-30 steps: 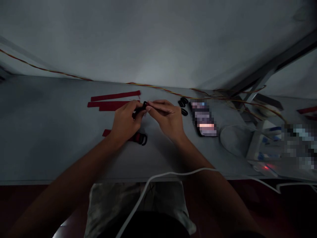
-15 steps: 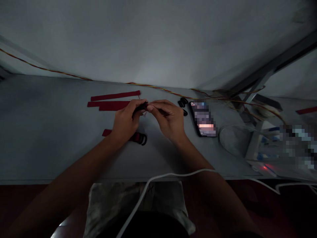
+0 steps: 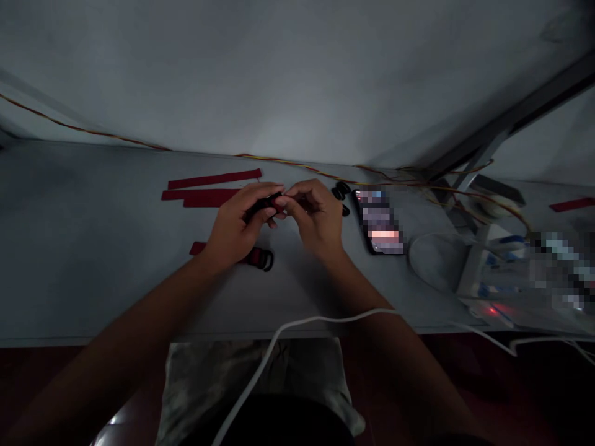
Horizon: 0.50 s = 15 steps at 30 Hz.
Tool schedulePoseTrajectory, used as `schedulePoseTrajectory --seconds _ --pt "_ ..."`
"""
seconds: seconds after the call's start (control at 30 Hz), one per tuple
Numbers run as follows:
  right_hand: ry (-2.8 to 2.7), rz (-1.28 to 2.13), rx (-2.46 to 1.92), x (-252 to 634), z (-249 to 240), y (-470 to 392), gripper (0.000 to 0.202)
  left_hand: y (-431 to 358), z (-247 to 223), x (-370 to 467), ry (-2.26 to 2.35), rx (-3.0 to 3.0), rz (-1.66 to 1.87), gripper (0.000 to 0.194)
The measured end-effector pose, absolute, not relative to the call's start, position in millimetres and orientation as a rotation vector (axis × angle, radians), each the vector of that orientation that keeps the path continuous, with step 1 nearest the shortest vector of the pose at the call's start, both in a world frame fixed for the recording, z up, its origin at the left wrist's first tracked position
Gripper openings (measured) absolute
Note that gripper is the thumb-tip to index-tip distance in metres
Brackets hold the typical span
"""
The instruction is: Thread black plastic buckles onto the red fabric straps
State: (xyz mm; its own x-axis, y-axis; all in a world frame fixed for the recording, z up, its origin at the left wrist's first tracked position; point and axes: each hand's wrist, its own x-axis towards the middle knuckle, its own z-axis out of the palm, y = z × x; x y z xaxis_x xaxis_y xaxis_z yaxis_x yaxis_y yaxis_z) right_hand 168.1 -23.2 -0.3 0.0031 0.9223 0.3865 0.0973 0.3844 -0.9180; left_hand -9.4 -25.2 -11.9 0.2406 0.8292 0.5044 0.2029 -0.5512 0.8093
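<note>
Both hands meet above the table over the red strips. My left hand (image 3: pixel 232 229) is closed around a black buckle (image 3: pixel 266 202), which the fingers partly cover. A bit of red strap (image 3: pixel 279 207) shows at the buckle's right end. My right hand (image 3: pixel 320 217) pinches that strap between thumb and fingers. Flat red strips (image 3: pixel 214 179) lie behind my left hand. Under my left wrist rests another red strap with black buckles (image 3: pixel 263 259), partly hidden by the wrist. Several black oval rings (image 3: pixel 341 189) lie just past my right hand.
A phone (image 3: pixel 381 223) with a lit screen lies to the right. Beyond it are a clear plastic bag (image 3: pixel 432 263) and a white power strip (image 3: pixel 497 272) with a red light. A twisted wire (image 3: pixel 297 165) runs along the wall. A white cable (image 3: pixel 320 319) crosses my right forearm.
The black buckle has turned in my fingers, and more red strap shows at its right end. My right fingers are more curled. The view has shifted slightly.
</note>
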Motion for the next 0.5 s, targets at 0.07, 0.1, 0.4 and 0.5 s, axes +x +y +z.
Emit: schedulePoseTrajectory --seconds 0.07,0.1,0.4,0.5 --pt "-1.396 1.007 -0.922 169 -2 -18 0.039 -21 -13 -12 0.874 1.895 1.328 0.035" --pt "-1.391 1.099 -0.888 170 -3 -16 0.041 -19 -14 -13 0.832 1.876 1.324 0.035" --pt "-1.215 1.613 -0.727 183 1 -14 0.034 -15 -9 -16 0.653 1.681 1.297 0.027" --pt "-1.162 1.72 -0.687 183 6 -16 0.03 -17 -6 -18 0.597 1.69 1.253 0.026"
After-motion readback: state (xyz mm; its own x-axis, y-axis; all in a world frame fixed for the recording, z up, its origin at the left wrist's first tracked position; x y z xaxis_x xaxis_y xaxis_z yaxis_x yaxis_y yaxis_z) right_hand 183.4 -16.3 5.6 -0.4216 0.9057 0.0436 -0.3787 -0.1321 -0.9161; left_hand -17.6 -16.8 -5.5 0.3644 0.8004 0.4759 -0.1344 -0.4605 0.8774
